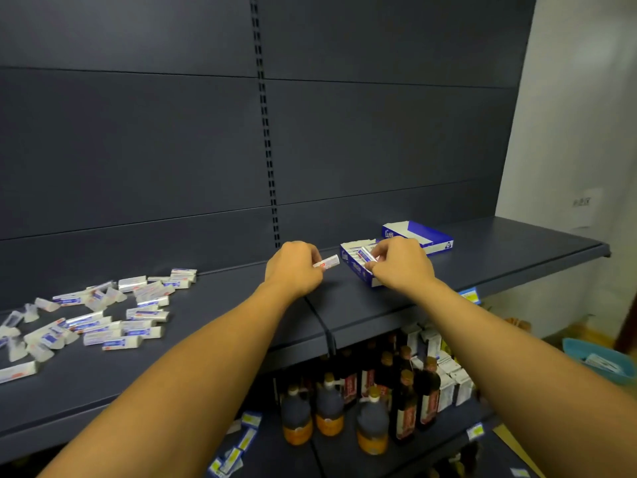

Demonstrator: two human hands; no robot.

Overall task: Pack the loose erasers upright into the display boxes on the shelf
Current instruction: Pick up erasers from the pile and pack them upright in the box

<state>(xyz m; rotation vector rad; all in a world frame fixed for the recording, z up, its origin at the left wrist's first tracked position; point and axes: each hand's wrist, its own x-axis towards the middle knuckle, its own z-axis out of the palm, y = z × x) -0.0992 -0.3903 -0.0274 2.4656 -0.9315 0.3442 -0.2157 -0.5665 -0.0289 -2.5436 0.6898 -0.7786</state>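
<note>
The right hand (400,267) is pinching an eraser (366,254) into the near box (358,270) while the left hand (293,270) is pinching another eraser (328,262) just beside it — the far box (418,236) behind and a scattered pile (103,315) well left are waiting.

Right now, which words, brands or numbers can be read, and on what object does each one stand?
None can be read with certainty.
Far display box: white logo on its blue wall, blurred.
Loose erasers: wrapper print too small.
Paper sign on the wall: blurred.
Bottles below: labels unreadable.
</note>
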